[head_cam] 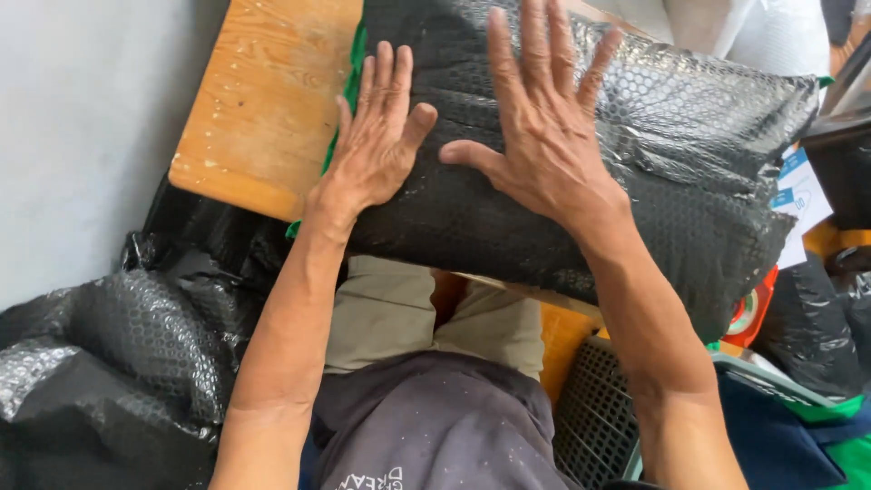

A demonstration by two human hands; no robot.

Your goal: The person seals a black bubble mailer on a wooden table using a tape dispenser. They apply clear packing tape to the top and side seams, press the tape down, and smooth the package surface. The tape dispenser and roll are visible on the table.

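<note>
- My left hand [374,145] lies flat on the near left end of the black bubble-wrap parcel [581,154], fingers together; its grip is open, closed on nothing.
- The parcel is plump and pillow-like, its glossy skin dimpled all over with small bubbles, creased at the right end. It rests on the wooden worktop [263,100], overhanging the near edge above my lap.
- My right hand [544,136] presses its middle, fingers spread wide, likewise holding nothing.

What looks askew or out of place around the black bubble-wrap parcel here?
The black bubble-wrap parcel overhangs the near edge of the wooden table, above the person's lap. Both the left hand and the right hand press flat on it. No damage or spill shows.
</note>
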